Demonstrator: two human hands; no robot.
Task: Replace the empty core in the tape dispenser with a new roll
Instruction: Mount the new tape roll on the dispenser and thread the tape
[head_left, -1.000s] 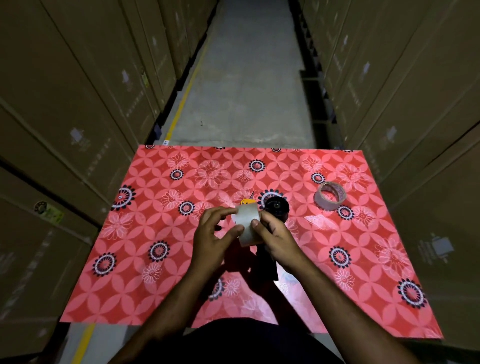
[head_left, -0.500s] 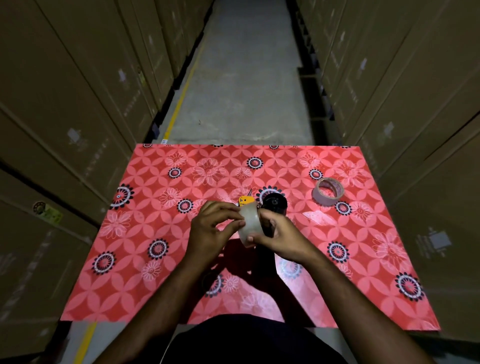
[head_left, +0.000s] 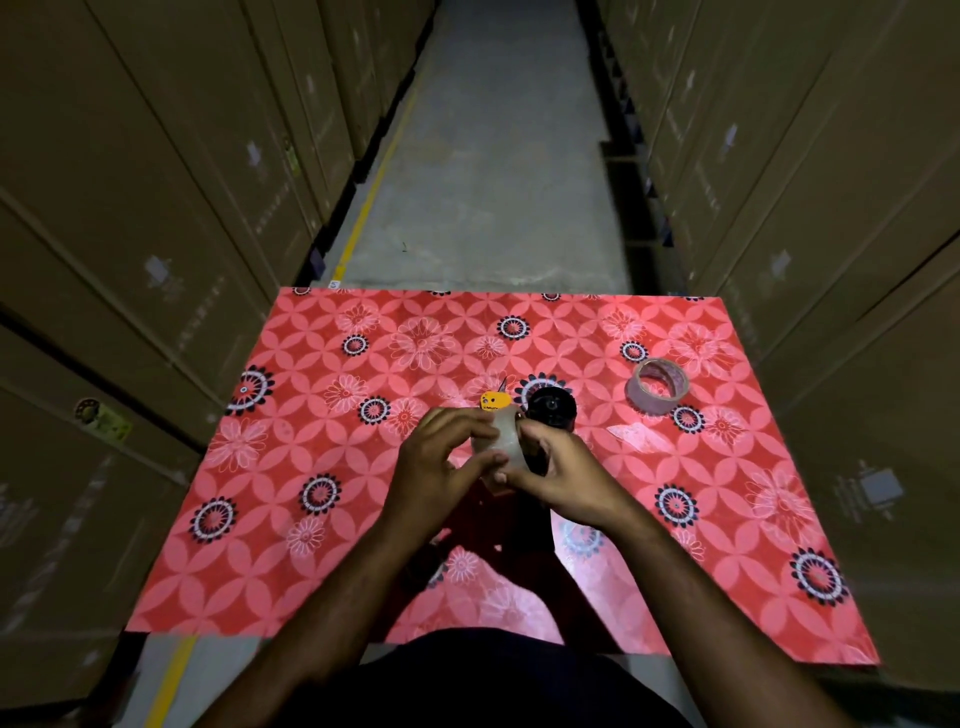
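Note:
A whitish roll of tape (head_left: 503, 435) is held above the middle of the table, gripped from both sides. My left hand (head_left: 441, 462) pinches its left side and my right hand (head_left: 561, 473) its right side. Just behind them lies the tape dispenser (head_left: 549, 408), black with a round hub and a yellow tag (head_left: 493, 401) beside it; its lower part is hidden by my right hand. A thin, nearly bare tape core (head_left: 657, 387) rests on the table at the far right.
The table carries a red flowered cloth (head_left: 322, 545). Tall stacks of cardboard boxes (head_left: 156, 208) wall both sides of a narrow concrete aisle (head_left: 493, 156) beyond the table's far edge.
Both hands have turned the roll between them, from showing its broad face to a more edge-on pose, and my fingers have closed in tighter around it.

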